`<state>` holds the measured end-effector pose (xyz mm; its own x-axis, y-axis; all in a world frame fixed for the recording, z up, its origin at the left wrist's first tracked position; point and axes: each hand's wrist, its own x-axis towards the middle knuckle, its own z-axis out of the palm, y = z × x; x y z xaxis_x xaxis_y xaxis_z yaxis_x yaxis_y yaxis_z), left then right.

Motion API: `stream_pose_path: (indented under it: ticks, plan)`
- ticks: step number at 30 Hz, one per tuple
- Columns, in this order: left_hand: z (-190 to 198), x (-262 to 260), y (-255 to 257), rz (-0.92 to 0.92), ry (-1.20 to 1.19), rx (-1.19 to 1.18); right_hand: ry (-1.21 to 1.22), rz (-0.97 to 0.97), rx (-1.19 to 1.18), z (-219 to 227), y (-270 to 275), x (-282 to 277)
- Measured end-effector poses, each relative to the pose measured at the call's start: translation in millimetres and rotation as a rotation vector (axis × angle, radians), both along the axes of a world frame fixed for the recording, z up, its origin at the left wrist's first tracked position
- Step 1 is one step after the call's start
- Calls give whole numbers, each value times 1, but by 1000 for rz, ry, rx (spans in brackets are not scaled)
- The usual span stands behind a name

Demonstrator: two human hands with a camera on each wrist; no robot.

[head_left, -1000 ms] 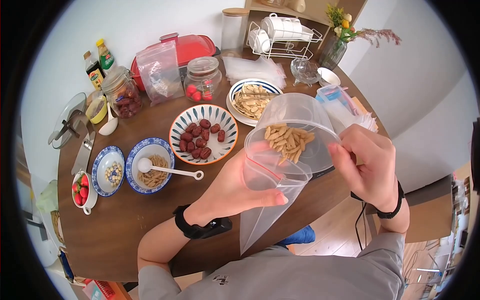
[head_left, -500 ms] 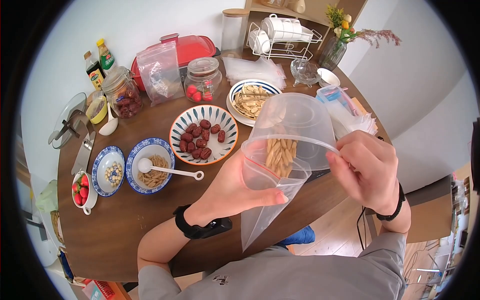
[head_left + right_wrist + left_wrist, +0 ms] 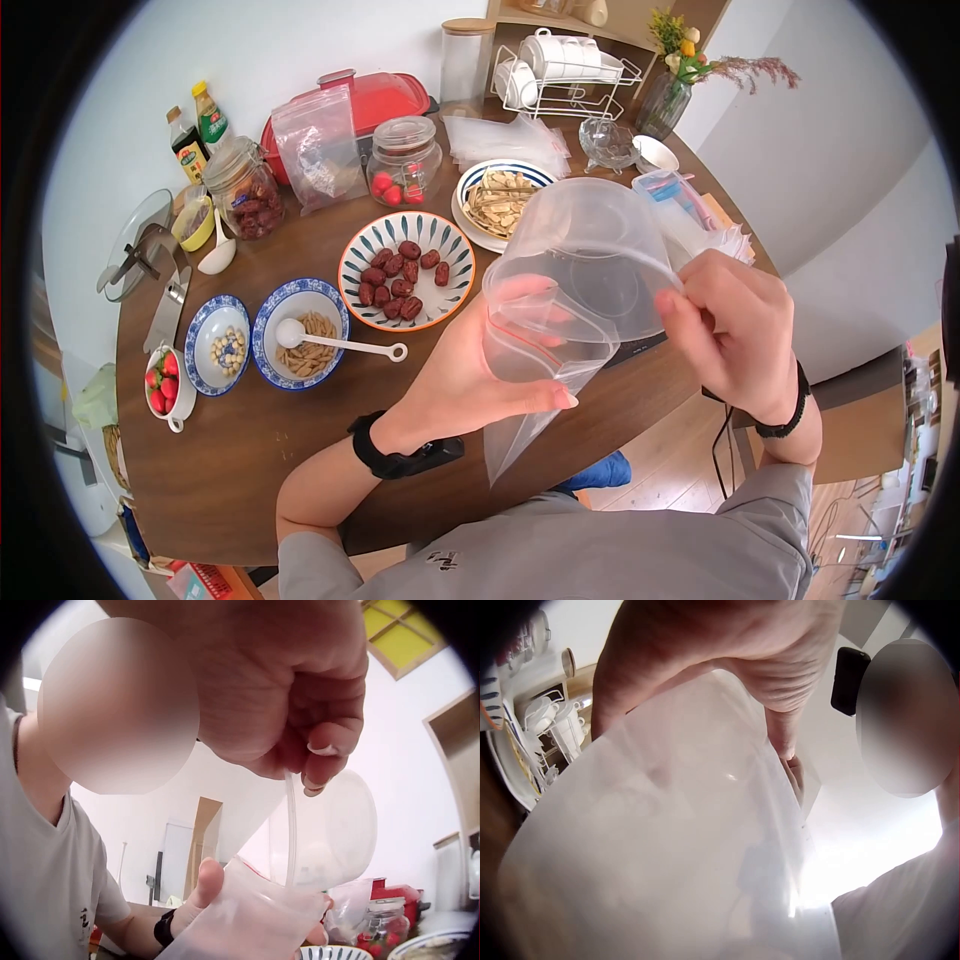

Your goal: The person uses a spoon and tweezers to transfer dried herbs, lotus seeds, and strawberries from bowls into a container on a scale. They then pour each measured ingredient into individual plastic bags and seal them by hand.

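My left hand grips a clear zip bag by its open mouth, thumb in front and fingers behind; the bag hangs down to a pointed corner. With thumb and fingers, my right hand pinches the rim of a clear plastic tub. The tub lies tipped on its side, its opening at the bag's mouth, and no tan pieces show inside it. In the right wrist view the tub's rim overlaps the top of the bag. Cloudy plastic blurs the bag's contents in the left wrist view.
Red dates lie in a patterned bowl beside the left hand. Nearby stand a blue-rimmed bowl with tan pieces and a white spoon, a smaller bowl, strawberries and a plate of pale slices. Jars stand behind.
The tan pieces slid down the tub toward the bag's mouth and are gone from the tub now. The tub tipped a little further; both hands kept their hold.
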<state>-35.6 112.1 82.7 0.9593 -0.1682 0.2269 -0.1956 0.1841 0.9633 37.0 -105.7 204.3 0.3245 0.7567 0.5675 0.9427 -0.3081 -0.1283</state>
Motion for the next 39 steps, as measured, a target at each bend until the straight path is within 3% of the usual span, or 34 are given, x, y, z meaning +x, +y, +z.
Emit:
stream_pose_path:
  ticks: [4,6,11,13,19,32,35,37,39]
  plan:
    - [-1,-1,-2,41,-61,52,158,-109,73,-3,-5,10]
    - [-3,-1,-4,45,-70,56,679,-236,391,-11,-11,21]
    - [-6,-3,-7,115,-208,195,894,-366,462,-55,-45,81]
    - [-5,-4,-7,142,-234,269,1113,-488,491,-85,-56,100]
    - [-9,1,-9,239,-328,362,1265,-521,456,-149,-76,120]
    - [13,-4,4,238,-432,720,1443,-484,336,-142,-83,97]
    - [21,-8,9,203,-392,703,1243,-564,257,-153,-109,101]
    - [26,-11,17,147,-381,715,647,-681,151,-177,-123,104]
    - [36,-14,22,109,-371,735,634,-752,46,-182,-126,97]
